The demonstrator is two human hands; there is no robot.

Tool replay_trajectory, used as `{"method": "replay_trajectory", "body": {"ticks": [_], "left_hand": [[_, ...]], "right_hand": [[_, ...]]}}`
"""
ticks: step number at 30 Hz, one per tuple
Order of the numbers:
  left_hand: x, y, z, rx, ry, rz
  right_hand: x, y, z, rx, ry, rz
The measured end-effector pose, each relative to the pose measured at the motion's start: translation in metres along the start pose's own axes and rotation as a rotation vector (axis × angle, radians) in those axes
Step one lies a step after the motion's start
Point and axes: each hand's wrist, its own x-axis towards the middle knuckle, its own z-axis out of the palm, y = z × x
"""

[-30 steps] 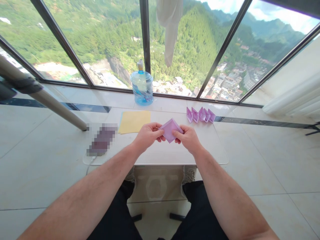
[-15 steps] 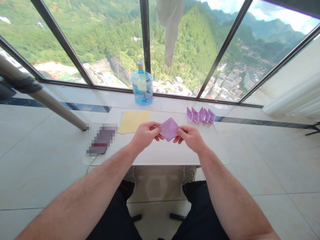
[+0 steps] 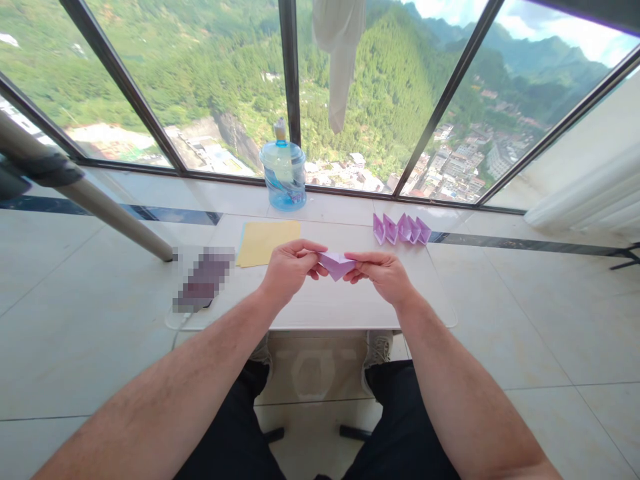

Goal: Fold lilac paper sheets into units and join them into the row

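Between my two hands, above the white table [image 3: 320, 308], is a piece of folded purple paper [image 3: 337, 265] with a point facing down toward me. My left hand [image 3: 294, 262] pinches its left corner between thumb and fingers. On the opposite corner, my right hand [image 3: 376, 270] has a similar pinch. The paper's top looks partly spread, with a pale inner face showing. Several folded purple paper boats [image 3: 403, 230] stand in a row at the table's back right. Behind my left hand lies a stack of yellow paper [image 3: 263, 241], with a bluish sheet peeking out at its left edge.
A blurred-out dark device [image 3: 204, 279] with a white cable lies at the table's left. Behind the table a blue water jug [image 3: 284, 175] stands by the window. A beige pole [image 3: 125, 217] slants down at the left. My shoes [image 3: 379, 351] are under the table's front edge.
The purple paper was a flat diamond facing me; now its top has folded down and it looks lower and more spread. My right hand's fingers have shifted up to its upper right corner.
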Motion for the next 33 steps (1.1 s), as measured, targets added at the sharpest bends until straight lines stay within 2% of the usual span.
{"method": "replay_trajectory", "body": {"ticks": [5, 11, 19, 26, 29, 33], "left_hand": [[0.000, -0.002, -0.002, -0.067, -0.026, -0.016], [-0.002, 0.002, -0.003, -0.137, -0.087, -0.093], [-0.001, -0.001, -0.001, 0.017, -0.054, -0.025], [-0.001, -0.003, -0.001, 0.167, -0.040, 0.053], [-0.001, -0.005, 0.001, 0.221, -0.048, 0.079], [-0.001, -0.007, 0.002, 0.159, -0.059, 0.054]], "right_hand": [[0.000, -0.001, 0.001, 0.045, 0.007, -0.017], [-0.002, -0.004, 0.002, -0.002, 0.058, -0.024], [-0.004, -0.005, 0.002, -0.097, 0.044, -0.062], [-0.001, -0.003, 0.011, -0.237, 0.153, -0.112], [0.000, -0.002, 0.015, -0.396, 0.182, -0.099], [-0.001, -0.002, 0.018, -0.462, 0.197, -0.073]]}}
